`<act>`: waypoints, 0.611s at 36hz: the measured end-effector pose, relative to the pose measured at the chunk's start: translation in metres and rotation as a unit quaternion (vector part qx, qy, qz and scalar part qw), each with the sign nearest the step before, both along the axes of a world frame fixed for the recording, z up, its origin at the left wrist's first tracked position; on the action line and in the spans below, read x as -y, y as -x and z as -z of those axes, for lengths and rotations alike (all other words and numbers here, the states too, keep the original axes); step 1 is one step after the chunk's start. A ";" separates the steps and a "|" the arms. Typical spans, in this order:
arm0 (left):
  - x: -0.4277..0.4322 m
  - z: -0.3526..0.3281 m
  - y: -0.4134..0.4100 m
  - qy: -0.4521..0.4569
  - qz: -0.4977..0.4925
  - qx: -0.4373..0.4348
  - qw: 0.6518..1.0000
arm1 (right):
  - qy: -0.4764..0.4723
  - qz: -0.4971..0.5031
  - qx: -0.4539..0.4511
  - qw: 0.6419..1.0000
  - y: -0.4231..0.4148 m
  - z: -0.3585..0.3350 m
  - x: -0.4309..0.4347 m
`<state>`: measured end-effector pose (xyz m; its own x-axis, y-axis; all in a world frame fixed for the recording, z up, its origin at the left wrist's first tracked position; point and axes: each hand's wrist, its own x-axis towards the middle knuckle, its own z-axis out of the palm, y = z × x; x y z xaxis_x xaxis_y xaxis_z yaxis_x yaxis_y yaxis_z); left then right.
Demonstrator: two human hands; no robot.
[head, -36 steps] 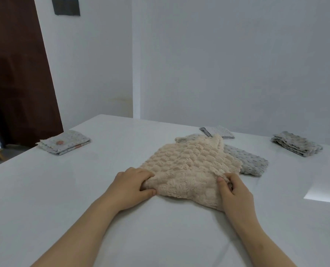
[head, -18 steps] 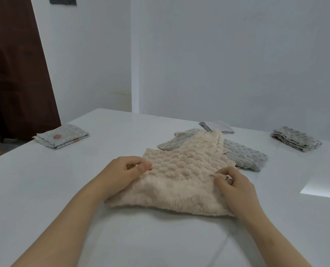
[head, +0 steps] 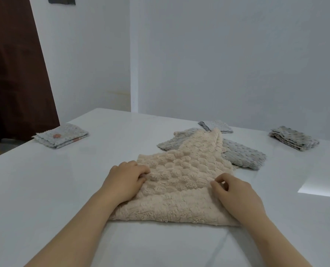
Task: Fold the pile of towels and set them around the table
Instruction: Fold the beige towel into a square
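Both forearms, left hand [head: 125, 183] and right hand [head: 237, 196] are bare.

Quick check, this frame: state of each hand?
Left hand: closed, gripping the folded edge of the beige towel.
Right hand: closed, pinching the same towel's edge.
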<state>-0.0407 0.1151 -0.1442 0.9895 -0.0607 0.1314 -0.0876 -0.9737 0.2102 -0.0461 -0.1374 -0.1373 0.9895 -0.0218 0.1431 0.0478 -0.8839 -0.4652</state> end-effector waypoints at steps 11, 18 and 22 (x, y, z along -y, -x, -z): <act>-0.012 -0.002 -0.002 0.133 -0.134 0.055 0.981 | -0.030 0.055 0.075 0.995 -0.004 0.004 -0.002; -0.007 0.010 -0.013 0.083 -0.101 0.007 0.991 | 0.070 0.027 -0.010 0.997 -0.011 0.014 0.000; -0.008 0.013 -0.014 0.172 -0.075 0.045 0.981 | 0.047 0.008 0.004 0.999 -0.013 0.013 0.000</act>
